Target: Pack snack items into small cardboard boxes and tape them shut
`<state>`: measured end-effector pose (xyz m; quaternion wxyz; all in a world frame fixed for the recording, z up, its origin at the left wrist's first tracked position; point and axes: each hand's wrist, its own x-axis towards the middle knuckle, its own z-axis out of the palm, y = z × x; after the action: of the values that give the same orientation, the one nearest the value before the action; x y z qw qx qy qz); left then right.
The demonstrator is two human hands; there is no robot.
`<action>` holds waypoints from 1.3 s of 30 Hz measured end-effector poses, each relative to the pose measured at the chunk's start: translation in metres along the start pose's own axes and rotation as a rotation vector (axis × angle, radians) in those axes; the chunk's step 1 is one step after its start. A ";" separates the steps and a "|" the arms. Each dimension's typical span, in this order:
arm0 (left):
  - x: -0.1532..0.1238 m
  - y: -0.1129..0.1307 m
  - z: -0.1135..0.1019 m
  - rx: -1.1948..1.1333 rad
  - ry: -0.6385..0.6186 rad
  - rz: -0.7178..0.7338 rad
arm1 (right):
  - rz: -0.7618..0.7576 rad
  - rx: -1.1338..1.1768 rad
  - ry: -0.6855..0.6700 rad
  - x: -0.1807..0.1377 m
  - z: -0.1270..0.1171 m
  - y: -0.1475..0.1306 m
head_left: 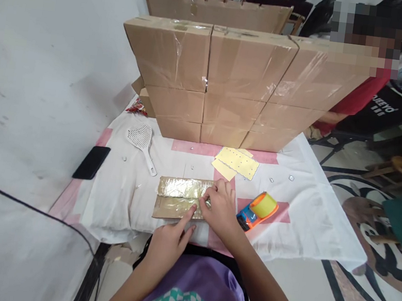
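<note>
A flat cardboard box lies on the cloth in front of me, with shiny clear tape along its top. My left hand comes from below; its index finger is stretched out and touches the box's taped face, its thumb apart. Over the box's right end, my right hand has its fingers bent, thumb and index drawn together at the tape. What lies between those fingertips is too small to make out. Right of that hand sits an orange and blue tape dispenser with a yellowish roll.
Stacked cardboard boxes form a wall at the table's back. Perforated yellow sheets lie before them. A white slotted skimmer and a black phone are at left. A person in a red sleeve is behind the boxes at right.
</note>
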<state>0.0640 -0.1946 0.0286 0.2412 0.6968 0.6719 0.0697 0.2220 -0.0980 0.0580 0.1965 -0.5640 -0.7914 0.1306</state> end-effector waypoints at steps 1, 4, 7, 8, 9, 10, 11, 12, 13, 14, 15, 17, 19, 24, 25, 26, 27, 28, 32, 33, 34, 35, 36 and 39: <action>-0.001 -0.001 0.002 -0.014 0.020 0.015 | 0.037 0.011 0.043 0.001 0.000 0.002; -0.009 -0.004 0.008 -0.042 0.127 0.091 | 0.183 0.105 0.157 0.004 -0.004 0.017; -0.021 -0.009 0.010 -0.119 0.268 0.168 | 0.206 0.359 0.121 -0.004 -0.010 0.044; -0.025 -0.012 0.010 -0.162 0.334 0.157 | 0.177 0.460 0.070 -0.011 -0.011 0.054; -0.027 -0.018 0.008 -0.205 0.416 0.109 | 0.136 0.558 -0.003 -0.018 -0.011 0.063; -0.028 -0.024 0.006 -0.245 0.510 0.029 | 0.090 0.645 -0.089 -0.027 -0.009 0.071; -0.028 -0.032 0.003 -0.283 0.605 -0.067 | 0.048 0.715 -0.177 -0.037 -0.007 0.078; -0.026 -0.041 0.000 -0.328 0.681 -0.163 | 0.019 0.755 -0.251 -0.046 -0.003 0.084; -0.022 -0.051 -0.002 -0.390 0.710 -0.240 | 0.006 0.759 -0.301 -0.053 0.002 0.087; -0.019 -0.060 -0.004 -0.471 0.681 -0.289 | 0.002 0.729 -0.325 -0.059 0.007 0.089; -0.014 -0.068 -0.004 -0.562 0.613 -0.319 | 0.004 0.676 -0.331 -0.063 0.013 0.090; -0.008 -0.078 -0.001 -0.744 0.429 -0.362 | -0.007 0.566 -0.306 -0.064 0.024 0.090; -0.005 -0.081 0.005 -0.873 0.313 -0.419 | -0.046 0.515 -0.261 -0.060 0.031 0.089; 0.004 -0.069 0.003 -0.852 0.383 -0.424 | -0.059 0.538 -0.137 -0.057 0.023 0.095; 0.009 -0.064 -0.003 -0.820 0.412 -0.386 | -0.055 0.552 -0.120 -0.060 0.016 0.097; 0.016 -0.058 -0.009 -0.795 0.444 -0.337 | -0.052 0.568 -0.100 -0.064 0.007 0.098; 0.023 -0.049 -0.016 -0.775 0.476 -0.277 | -0.047 0.580 -0.076 -0.070 -0.003 0.100; 0.032 -0.038 -0.024 -0.762 0.508 -0.207 | -0.041 0.584 -0.042 -0.075 -0.014 0.103; 0.082 0.032 -0.048 -0.777 0.546 0.150 | 0.027 0.549 0.272 -0.101 -0.063 0.119; 0.098 0.055 -0.049 -0.818 0.532 0.252 | 0.053 0.556 0.397 -0.108 -0.075 0.127; 0.117 0.079 -0.047 -0.882 0.490 0.359 | 0.088 0.572 0.532 -0.116 -0.086 0.135; 0.136 0.105 -0.042 -0.958 0.425 0.455 | 0.135 0.593 0.664 -0.124 -0.096 0.146; 0.157 0.132 -0.035 -1.008 0.325 0.537 | 0.196 0.609 0.783 -0.134 -0.104 0.158; 0.219 0.210 0.001 -0.590 -0.156 0.808 | 0.429 0.577 1.033 -0.166 -0.116 0.201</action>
<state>0.2727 0.0217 0.0681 0.4311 0.8063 0.2803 0.2923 0.4916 -0.1900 0.0480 0.6673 -0.6246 -0.3965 0.0861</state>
